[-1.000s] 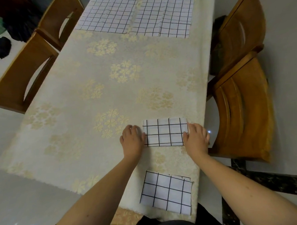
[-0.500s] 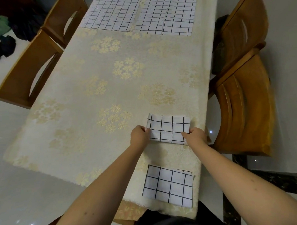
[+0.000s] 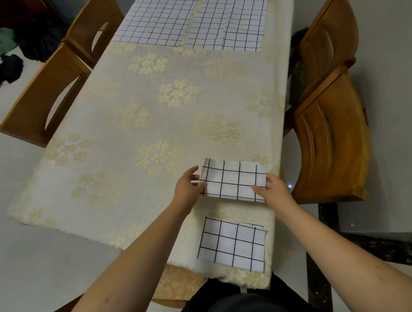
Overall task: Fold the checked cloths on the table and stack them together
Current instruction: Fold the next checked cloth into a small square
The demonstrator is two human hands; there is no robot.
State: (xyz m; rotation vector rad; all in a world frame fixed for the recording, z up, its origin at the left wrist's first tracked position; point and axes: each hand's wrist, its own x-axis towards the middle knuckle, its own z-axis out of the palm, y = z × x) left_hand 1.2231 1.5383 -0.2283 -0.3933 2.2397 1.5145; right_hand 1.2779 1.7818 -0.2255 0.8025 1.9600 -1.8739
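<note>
We see a counter [image 3: 151, 125] under a cream cover with gold flower clusters. Two wooden chairs [image 3: 53, 91] stand along its left side, two more wooden chairs [image 3: 329, 131] along its right. Dark and green clothes [image 3: 2, 54] lie on the pale floor [image 3: 40, 269], far left.

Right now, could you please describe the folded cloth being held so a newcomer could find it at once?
Start at the long table under the cream floral tablecloth and go to its near right corner. There the left hand and right hand pinch a small folded black-checked white cloth. Unlike the folded cloth lying nearer, it is held.
</note>
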